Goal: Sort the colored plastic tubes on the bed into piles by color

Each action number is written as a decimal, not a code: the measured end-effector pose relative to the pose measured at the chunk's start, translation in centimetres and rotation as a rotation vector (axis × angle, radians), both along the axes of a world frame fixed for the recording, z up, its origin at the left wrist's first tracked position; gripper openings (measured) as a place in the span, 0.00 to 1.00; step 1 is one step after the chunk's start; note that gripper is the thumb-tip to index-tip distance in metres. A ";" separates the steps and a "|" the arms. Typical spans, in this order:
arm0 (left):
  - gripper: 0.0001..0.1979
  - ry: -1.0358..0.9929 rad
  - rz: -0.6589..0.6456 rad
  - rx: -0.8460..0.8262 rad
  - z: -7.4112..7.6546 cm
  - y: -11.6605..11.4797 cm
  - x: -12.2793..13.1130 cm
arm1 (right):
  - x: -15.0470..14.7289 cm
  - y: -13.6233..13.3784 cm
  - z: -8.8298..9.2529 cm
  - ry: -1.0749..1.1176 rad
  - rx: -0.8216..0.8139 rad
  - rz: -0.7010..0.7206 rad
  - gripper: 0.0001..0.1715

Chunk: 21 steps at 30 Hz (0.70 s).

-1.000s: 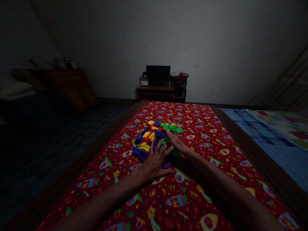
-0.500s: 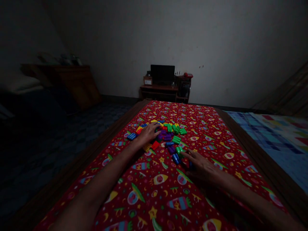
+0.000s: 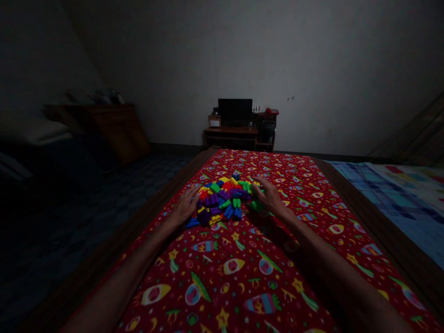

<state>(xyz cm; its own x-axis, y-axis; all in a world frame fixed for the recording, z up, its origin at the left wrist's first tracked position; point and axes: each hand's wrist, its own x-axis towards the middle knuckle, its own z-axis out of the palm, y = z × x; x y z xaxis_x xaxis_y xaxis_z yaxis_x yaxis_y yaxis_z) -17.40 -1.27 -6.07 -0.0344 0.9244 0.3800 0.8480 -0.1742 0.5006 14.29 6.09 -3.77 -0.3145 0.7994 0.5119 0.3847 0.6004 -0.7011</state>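
Note:
A heap of plastic building blocks [image 3: 224, 196] in red, yellow, green, blue and purple lies on a red patterned cloth [image 3: 232, 286]. At the heap's left edge rests my left hand [image 3: 186, 206], fingers stretched out and holding nothing. My right hand [image 3: 268, 194] lies along the right edge beside the green blocks [image 3: 256, 205], its fingers extended and apart. A blue block [image 3: 193, 223] sits just below my left fingers. Yellow blocks [image 3: 215, 220] and blue blocks [image 3: 237, 213] form the near edge of the heap. Some blocks by my right palm are partly hidden.
Beyond the cloth-covered table stands a desk [image 3: 231, 131] with a dark monitor [image 3: 235, 111]. A wooden cabinet [image 3: 116, 132] is at the left. Blue checkered bedding [image 3: 374, 199] lies to the right. The room is dim.
My left hand has moved from on top of the blocks to their left side. My right hand has moved up and away from me. The stray blocks at the near right are now gathered into the heap.

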 end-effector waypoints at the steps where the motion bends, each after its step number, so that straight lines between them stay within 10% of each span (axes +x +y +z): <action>1: 0.31 -0.014 0.022 -0.026 -0.8 0.0 -0.1 | 0.9 0.9 -0.5 -0.001 -0.027 -0.094 0.30; 9: 0.31 -0.179 0.078 -0.016 -1.5 2.8 2.1 | -3.1 2.6 -3.5 -0.023 -0.179 0.010 0.34; 16: 0.36 -0.407 -0.014 -0.052 -0.4 4.4 0.9 | -7.4 -1.8 -1.1 0.008 -0.189 0.309 0.35; 21: 0.33 -0.413 0.020 -0.082 0.4 7.1 0.4 | -7.2 3.5 0.6 0.043 -0.116 0.157 0.40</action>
